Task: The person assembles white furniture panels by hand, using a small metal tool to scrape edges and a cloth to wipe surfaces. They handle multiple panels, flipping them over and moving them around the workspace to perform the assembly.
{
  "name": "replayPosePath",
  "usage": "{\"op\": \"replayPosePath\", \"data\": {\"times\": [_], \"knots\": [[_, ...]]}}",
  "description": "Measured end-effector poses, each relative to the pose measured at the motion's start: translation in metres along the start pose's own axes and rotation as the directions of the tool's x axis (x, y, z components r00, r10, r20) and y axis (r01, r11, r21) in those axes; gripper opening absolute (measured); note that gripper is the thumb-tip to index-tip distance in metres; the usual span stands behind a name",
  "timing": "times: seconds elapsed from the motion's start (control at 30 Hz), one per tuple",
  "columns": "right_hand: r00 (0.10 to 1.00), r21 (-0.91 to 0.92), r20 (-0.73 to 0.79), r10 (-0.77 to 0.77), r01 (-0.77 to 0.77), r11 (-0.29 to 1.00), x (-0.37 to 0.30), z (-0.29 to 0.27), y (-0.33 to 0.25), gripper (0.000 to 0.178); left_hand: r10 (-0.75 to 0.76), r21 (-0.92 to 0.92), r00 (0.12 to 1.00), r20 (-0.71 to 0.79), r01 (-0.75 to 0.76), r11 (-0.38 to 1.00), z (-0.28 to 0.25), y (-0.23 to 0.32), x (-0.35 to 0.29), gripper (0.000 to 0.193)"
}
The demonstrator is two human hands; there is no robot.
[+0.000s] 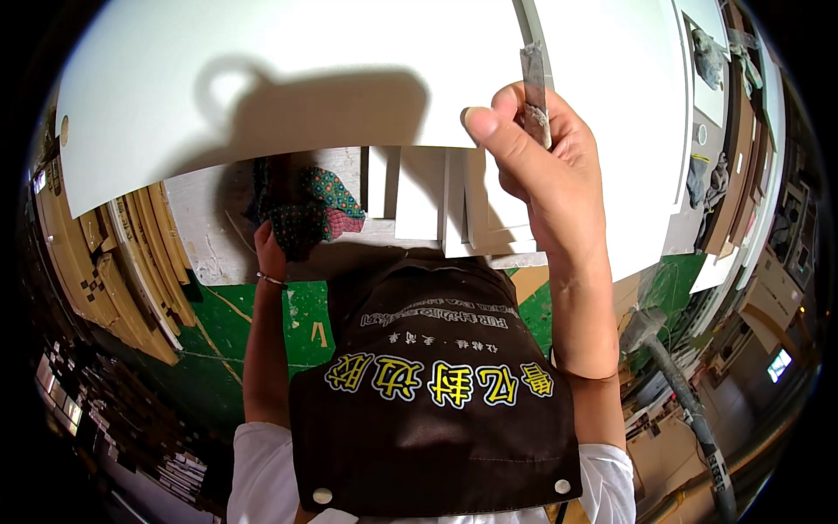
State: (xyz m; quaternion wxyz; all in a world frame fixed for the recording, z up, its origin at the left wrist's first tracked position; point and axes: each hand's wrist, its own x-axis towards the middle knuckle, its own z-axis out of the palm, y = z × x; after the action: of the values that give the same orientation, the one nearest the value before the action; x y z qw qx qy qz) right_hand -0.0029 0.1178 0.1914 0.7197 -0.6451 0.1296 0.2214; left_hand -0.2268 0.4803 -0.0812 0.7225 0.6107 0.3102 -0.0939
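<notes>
My right hand (pixel 563 166) is raised over a white panel (pixel 349 35), gripping a narrow, worn grey blade-like strip (pixel 533 74) that points away from me. The strip lies between the thumb and the curled fingers, its tip bare. On the left, my left hand (pixel 271 253) is closed on a bunched dark green patterned cloth (pixel 321 201) with a reddish checked part. That cloth hangs just below the panel's near edge, over a lower whitish surface. Part of the left hand's fingers is hidden behind the folds.
Another white panel (pixel 620 61) lies to the right, past a narrow gap. White frame-like pieces (pixel 423 196) lie beneath the near edge. Stacked boards (pixel 131 262) stand at left; a grey hose (pixel 685 393) runs at lower right. Gloves or rags (pixel 707 61) lie far right.
</notes>
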Motion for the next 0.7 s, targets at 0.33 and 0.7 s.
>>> {"op": "replayPosePath", "data": {"times": [0.33,0.7], "knots": [[0.998,-0.002,-0.06,0.001,-0.001,1.0,-0.019,-0.017,0.01,0.013,-0.009,-0.003,1.0,-0.012,0.009,1.0,-0.009,-0.013,0.0,0.022],[0.944,-0.343,0.123,-0.306,0.33,0.879,-0.057,0.005,0.034,0.036,0.118,0.163,0.972,-0.201,-0.086,0.983,0.011,-0.036,-0.01,0.017]]}}
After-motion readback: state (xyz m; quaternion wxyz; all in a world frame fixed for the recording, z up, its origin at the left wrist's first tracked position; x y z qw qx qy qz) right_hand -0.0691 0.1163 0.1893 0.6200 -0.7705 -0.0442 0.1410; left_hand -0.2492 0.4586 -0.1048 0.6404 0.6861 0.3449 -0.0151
